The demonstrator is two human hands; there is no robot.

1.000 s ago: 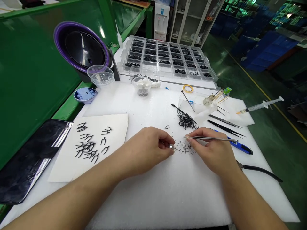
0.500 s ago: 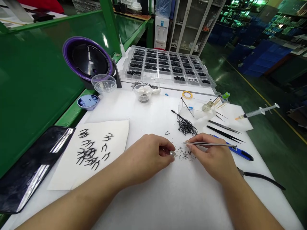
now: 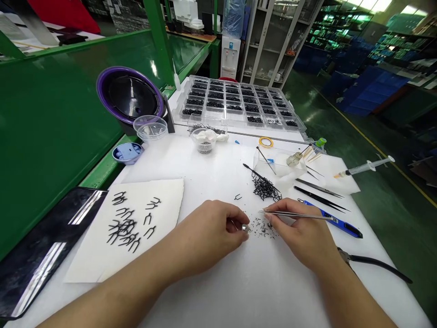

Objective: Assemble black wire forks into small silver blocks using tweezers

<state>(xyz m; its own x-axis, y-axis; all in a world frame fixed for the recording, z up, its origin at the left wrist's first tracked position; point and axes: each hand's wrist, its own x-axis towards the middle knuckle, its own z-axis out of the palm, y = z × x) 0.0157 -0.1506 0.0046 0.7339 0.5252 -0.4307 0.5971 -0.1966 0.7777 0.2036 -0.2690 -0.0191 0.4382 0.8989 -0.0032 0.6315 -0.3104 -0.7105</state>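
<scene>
Between the thumb and fingertips of my left hand [image 3: 213, 234] is a small shiny silver ball [image 3: 245, 228], closed in a pinch. My right hand [image 3: 300, 228] is closed on metal tweezers [image 3: 297, 214], whose tips point left toward the ball without touching it. Tiny dark bits [image 3: 264, 227] lie scattered on the white table between the hands. Just beyond, a heap of black forked pieces [image 3: 264, 187] sits with a thin black stick [image 3: 251, 168] leaning on it. One lone forked piece [image 3: 238, 197] rests left of that heap.
White paper [image 3: 164, 248] at left carries several black forked pieces. A clear compartment box [image 3: 221, 109] stands at the back. On the right lie black tweezers [image 3: 319, 197], a blue cutter [image 3: 344, 225], pliers [image 3: 378, 265] and a syringe [image 3: 367, 167]. A purple-rimmed bowl [image 3: 131, 95] stands back left.
The camera view has tilted up slightly, so things appear a little lower. Both hands keep their hold, and the tweezers' angle has changed slightly.
</scene>
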